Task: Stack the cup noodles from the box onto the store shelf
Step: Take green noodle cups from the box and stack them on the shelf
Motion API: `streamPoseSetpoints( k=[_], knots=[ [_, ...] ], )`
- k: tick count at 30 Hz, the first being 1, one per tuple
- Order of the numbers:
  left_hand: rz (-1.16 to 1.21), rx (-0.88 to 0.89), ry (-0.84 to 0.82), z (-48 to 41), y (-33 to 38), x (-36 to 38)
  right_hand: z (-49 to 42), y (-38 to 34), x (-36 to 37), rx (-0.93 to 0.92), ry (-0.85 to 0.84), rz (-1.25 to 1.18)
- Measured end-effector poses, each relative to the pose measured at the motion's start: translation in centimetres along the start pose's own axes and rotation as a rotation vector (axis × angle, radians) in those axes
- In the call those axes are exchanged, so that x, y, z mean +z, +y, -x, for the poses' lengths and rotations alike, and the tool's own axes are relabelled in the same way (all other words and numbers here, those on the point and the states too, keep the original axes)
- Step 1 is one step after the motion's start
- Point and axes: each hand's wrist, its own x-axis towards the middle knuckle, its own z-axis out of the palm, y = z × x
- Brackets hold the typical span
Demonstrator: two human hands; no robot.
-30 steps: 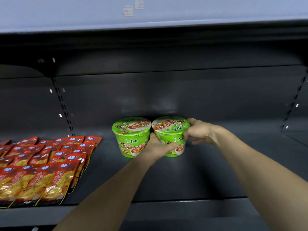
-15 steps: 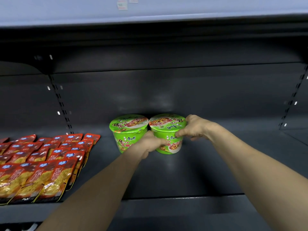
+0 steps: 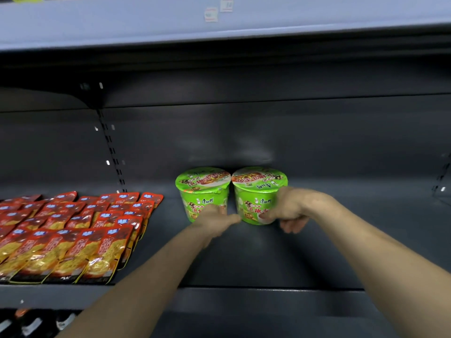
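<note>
Two green cup noodles stand side by side at the back of the dark shelf [image 3: 317,254], the left cup [image 3: 203,189] touching the right cup [image 3: 258,189]. My left hand [image 3: 214,219] rests against the lower front of the left cup, its thumb reaching towards the base of the right cup. My right hand [image 3: 290,208] is at the right cup's lower right side. Its thumb touches the cup's front, and its fingers hang loosely below, off the cup. The box is out of view.
Several rows of red and yellow noodle packets [image 3: 73,230] lie flat on the shelf's left part. A slotted upright [image 3: 112,152] runs up the back wall. Another shelf [image 3: 219,23] with price tags hangs overhead. Bare shelf extends right of the cups.
Both hands slid down from the right cup's rim and sides to the cups' bases and loosened their hold. The right cup now stands against the left one at the back.
</note>
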Motion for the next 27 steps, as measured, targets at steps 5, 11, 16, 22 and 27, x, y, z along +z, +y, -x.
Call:
streamPoseSetpoints(
  k=[5, 11, 16, 22, 27],
  knots=[
    [-0.006, -0.081, 0.100, 1.0, -2.2, -4.9, 0.2, -3.7, 3.4, -0.178, -0.020, -0.016],
    [-0.043, -0.036, 0.119, -0.6, -2.6, -7.6, -1.3, -7.3, 5.3, -0.232, 0.136, -0.217],
    [0.137, 0.074, 0.027, -1.9, -2.4, -8.1, -3.0, -8.6, 6.0, -0.199, 0.149, -0.292],
    [0.149, 0.054, 0.068, -2.3, -3.4, -9.9, -3.6, -10.1, 6.3, -0.250, 0.128, -0.276],
    [0.101, 0.024, 0.079, -1.9, -3.4, -10.1, -3.6, -10.6, 6.2, -0.244, 0.119, -0.246]
  ],
)
